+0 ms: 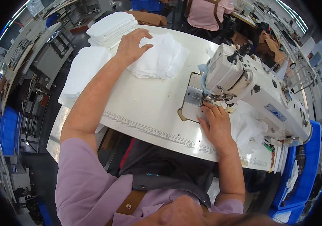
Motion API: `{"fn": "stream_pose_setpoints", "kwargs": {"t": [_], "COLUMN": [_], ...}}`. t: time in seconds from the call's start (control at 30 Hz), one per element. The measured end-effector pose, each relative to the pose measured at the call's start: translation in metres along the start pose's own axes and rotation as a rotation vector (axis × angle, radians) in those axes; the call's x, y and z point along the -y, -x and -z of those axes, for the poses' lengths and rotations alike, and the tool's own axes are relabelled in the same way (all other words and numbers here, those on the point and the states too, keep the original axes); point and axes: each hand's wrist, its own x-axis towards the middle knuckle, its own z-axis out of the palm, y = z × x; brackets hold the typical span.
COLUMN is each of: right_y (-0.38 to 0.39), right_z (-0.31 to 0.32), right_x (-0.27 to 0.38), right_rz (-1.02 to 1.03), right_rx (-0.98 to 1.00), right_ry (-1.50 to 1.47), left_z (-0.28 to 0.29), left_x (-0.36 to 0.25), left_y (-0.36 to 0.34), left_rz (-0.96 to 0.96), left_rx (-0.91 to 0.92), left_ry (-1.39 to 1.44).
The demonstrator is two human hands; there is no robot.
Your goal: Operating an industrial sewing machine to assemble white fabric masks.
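My left hand [132, 45] reaches to the far side of the table, over the left edge of a fanned pile of white cloth pieces [162, 58]. Its thumb and fingers are apart, with nothing visibly gripped. Beside the needle area of a white sewing machine [257, 84] rests my right hand [217, 122]. Its fingertips reach to the presser foot, just right of the metal needle plate [193, 95]; the fingers are stretched out and the thumb is apart. Whether cloth or thread lies under those fingertips I cannot tell.
More white cloth stacks [110, 28] and a flat pile [87, 67] lie at the table's left. Crumpled white cloth [249, 128] sits right of my right hand. A printed ruler [149, 130] runs along the front edge. Blue bins [308, 165] stand right. Another person [210, 13] sits beyond.
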Motion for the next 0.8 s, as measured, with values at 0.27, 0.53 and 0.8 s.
{"fn": "stream_pose_setpoints", "kwargs": {"t": [0.27,0.53,0.8], "right_y": [0.000,-0.018,-0.098], "right_z": [0.002,0.021,-0.008], "right_x": [0.007,0.057,0.137], "right_rz": [0.081,0.240,0.433], "right_rx": [-0.017,0.041,0.114], "right_ry": [0.082,-0.061,-0.309], "left_z": [0.155,0.152,0.157], "left_x": [0.053,0.067,0.080], "left_y": [0.086,0.112,0.128], "left_rz": [0.259,0.252,0.394], "left_rx": [0.204,0.247,0.133], "left_ry": [-0.218,-0.150,0.219]}}
